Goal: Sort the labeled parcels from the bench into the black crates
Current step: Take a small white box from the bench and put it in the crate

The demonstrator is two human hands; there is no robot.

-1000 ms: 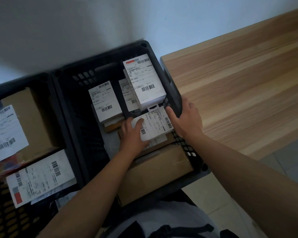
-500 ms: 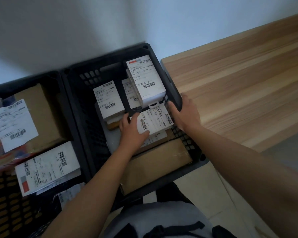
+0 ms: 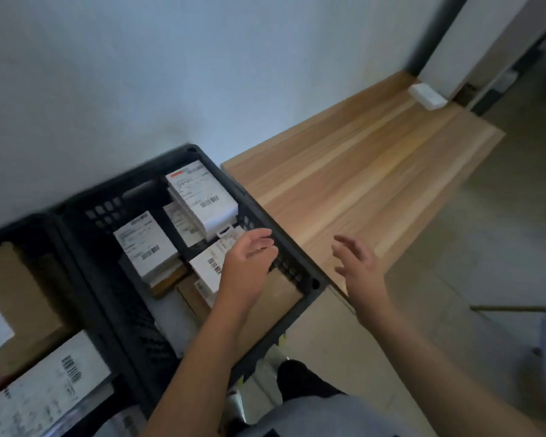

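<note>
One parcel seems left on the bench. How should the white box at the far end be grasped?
Take the white box across its short sides from above, probably with the right hand: it lies flat on the bench, close to the wall, top face clear.

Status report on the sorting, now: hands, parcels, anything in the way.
Both hands empty: left hand open over the right crate, right hand open above the bench. One white parcel left at the bench's far end. Nothing in the way.

Both hands off the small labeled parcel [image 3: 209,264], left hand [image 3: 248,269] lifted, right hand [image 3: 358,266] over the bench [image 3: 360,171]
</note>
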